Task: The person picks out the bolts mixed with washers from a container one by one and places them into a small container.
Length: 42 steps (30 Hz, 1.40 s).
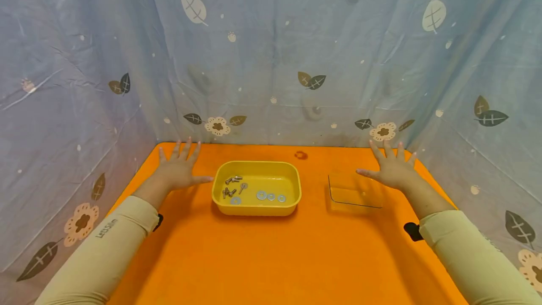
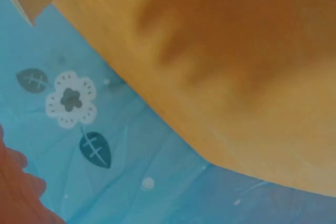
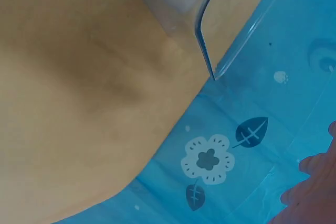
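Okay, your left hand (image 1: 175, 171) is spread by the yellow tray (image 1: 256, 211), right hand (image 1: 394, 171) spread by the clear box (image 1: 356, 204), both empty, well apart; pinch screws (image 1: 232, 192) inside the tray singly, tip washers (image 1: 259, 196) up edgewise.

Tabletop (image 1: 262, 258) is orange. Left tub (image 1: 256, 211) is yellow; its screws (image 1: 232, 193) and washers (image 1: 259, 196) are silver. Right box (image 1: 355, 204) is clear, colourless. Curtain (image 1: 254, 60) is blue, with cream flowers (image 1: 217, 126) and brown and grey leaves (image 1: 316, 82).

Yellow tray (image 1: 256, 211) and clear box (image 1: 354, 204) on an orange tabletop (image 1: 271, 258).
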### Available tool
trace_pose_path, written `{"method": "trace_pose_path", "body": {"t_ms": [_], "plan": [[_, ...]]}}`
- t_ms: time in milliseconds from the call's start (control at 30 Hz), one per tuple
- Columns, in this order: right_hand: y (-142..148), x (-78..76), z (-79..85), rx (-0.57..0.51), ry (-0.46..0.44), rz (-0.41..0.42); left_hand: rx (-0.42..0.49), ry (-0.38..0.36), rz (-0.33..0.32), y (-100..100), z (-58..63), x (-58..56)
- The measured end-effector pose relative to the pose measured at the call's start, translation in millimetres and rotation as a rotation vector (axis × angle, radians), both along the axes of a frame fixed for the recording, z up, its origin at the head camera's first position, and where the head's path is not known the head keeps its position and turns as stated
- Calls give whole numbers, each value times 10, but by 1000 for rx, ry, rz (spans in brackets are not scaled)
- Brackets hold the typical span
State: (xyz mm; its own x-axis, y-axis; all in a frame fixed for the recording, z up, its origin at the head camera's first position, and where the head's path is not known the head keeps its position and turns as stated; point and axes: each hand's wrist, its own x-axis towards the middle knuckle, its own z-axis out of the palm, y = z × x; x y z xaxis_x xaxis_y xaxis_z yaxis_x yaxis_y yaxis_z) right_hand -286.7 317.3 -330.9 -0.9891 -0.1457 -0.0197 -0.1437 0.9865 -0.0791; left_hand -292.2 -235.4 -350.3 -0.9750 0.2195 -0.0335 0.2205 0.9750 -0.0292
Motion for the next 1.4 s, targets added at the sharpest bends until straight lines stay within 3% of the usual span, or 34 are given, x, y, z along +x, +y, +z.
{"method": "trace_pose_path", "body": {"t_ms": [467, 867, 1033, 1400], "plan": [[-3, -18, -63, -21, 0, 14, 55, -74, -66, 278, -185, 62], [-46, -35, -77, -42, -21, 23, 83, -91, -208, 520, -386, 116], [-40, -47, -91, -49, -11, 28, 98, -131, -200, 538, -405, 150], [-47, -59, -74, -35, -23, 30, 78, -142, -196, 549, -409, 170]]}}
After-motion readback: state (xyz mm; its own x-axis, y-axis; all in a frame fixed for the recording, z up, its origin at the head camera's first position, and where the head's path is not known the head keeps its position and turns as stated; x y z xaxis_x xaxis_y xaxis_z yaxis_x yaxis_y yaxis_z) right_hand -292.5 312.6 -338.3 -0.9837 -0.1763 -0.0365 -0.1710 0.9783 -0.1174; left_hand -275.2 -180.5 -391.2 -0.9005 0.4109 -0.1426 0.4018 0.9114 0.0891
